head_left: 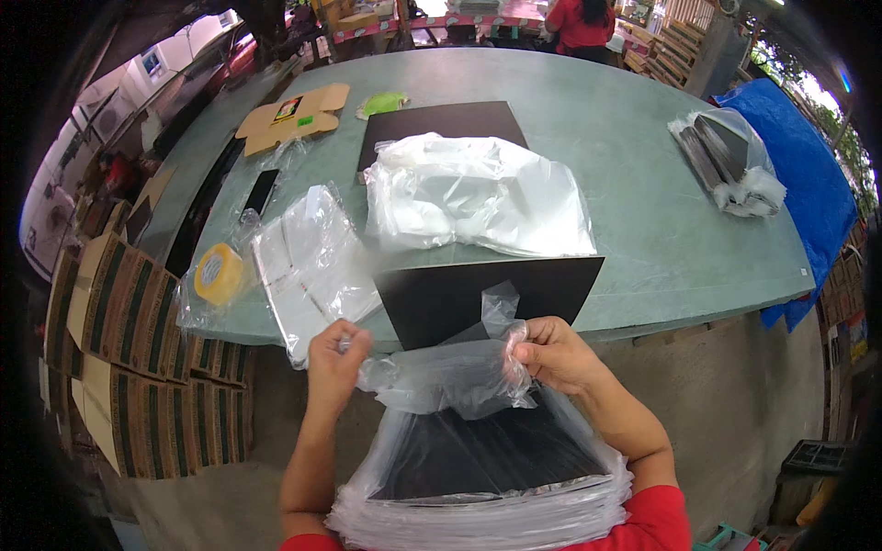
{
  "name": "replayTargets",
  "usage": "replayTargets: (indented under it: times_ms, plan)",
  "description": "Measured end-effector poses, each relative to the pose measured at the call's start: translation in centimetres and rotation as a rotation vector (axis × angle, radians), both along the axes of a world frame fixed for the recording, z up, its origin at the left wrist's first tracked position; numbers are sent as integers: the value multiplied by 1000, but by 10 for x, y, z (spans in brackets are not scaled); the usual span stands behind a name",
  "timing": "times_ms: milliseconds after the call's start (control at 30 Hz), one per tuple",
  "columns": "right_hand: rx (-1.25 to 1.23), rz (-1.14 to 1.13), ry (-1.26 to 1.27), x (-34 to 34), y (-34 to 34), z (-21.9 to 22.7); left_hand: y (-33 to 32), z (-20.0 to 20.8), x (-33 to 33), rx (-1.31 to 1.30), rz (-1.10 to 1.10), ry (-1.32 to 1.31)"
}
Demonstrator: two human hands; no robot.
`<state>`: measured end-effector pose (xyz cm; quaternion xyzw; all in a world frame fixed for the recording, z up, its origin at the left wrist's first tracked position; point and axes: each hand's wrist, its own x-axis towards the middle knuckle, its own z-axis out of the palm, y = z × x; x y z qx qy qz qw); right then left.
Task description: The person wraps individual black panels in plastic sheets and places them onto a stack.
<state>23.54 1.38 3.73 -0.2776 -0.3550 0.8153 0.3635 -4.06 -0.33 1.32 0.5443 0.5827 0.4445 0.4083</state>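
Close to my body stands a stack of black sheets in a clear plastic bag. The bag's gathered mouth stretches between my two hands. My left hand is closed on its left end, and my right hand pinches its right end between thumb and fingers. A strip of clear tape rises beside my right fingers, against a black box-like board at the table's front edge. Crumpled white translucent plastic bags lie on top of that black board.
On the green table are a yellow tape roll, flat clear plastic bags, an unfolded carton and a wrapped black bundle. Folded cartons stack at the left. A blue tarp hangs right. A person in red stands beyond.
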Motion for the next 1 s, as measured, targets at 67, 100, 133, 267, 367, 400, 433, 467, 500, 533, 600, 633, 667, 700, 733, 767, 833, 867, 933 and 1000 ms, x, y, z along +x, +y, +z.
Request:
replayTargets:
  times_ms: [67, 100, 133, 267, 367, 400, 433, 467, 500, 533, 600, 633, 667, 700, 733, 767, 833, 867, 933, 1000]
  plan:
    - [63, 63, 1, -4, 1, -10, 0, 31, 41, 134, -239, 86]
    - [104, 105, 3, -8, 2, -12, -1, 37, 60, 197, -383, 68]
    - [135, 127, -7, -16, 2, -13, -2, 40, 73, 258, -521, 53]
    - [-15, -45, 98, -27, 0, -15, 0, 43, 88, -95, -499, -174]
    - [-86, -67, 126, -15, -1, -20, 0, 22, 68, 5, -427, -117]
    - [-131, -125, 181, -11, -2, -13, 3, 21, 58, -40, -317, 10]
    - [-68, -101, 127, -11, -2, -10, 3, 21, 58, -46, -295, -39]
    - [-5, -76, 73, -11, 0, -7, 2, 26, 58, -51, -271, -88]
    - [61, -44, 16, -11, 0, -5, 1, 31, 59, -53, -242, -140]
    - [121, 34, -32, -10, 1, -11, 0, 35, 66, 37, -332, -52]
    - [94, 33, -17, -17, -2, -11, -4, 45, 84, 29, -434, -33]
    - [82, 32, -9, -21, -3, -11, -5, 48, 91, 26, -485, -24]
    - [30, -18, -33, -24, -2, -12, -4, 45, 94, 73, -459, -87]
    - [-10, 8, 53, -22, -1, -19, -4, 42, 93, 9, -474, -164]
    - [-49, 36, 139, -19, 0, -29, -3, 39, 90, -54, -487, -240]
    - [-88, 63, 225, -15, 0, -34, -3, 35, 86, -118, -500, -316]
    - [-72, 27, 343, -6, 2, -29, -1, 25, 62, -97, -353, -74]
    - [-64, 18, 404, -2, 1, -23, 2, 9, 36, -14, -216, 66]
    - [33, 17, 165, 9, 0, -6, 3, 1, -21, -1, 38, 33]
    - [89, 19, -5, 10, -2, -6, 1, 13, -29, -27, 61, -73]
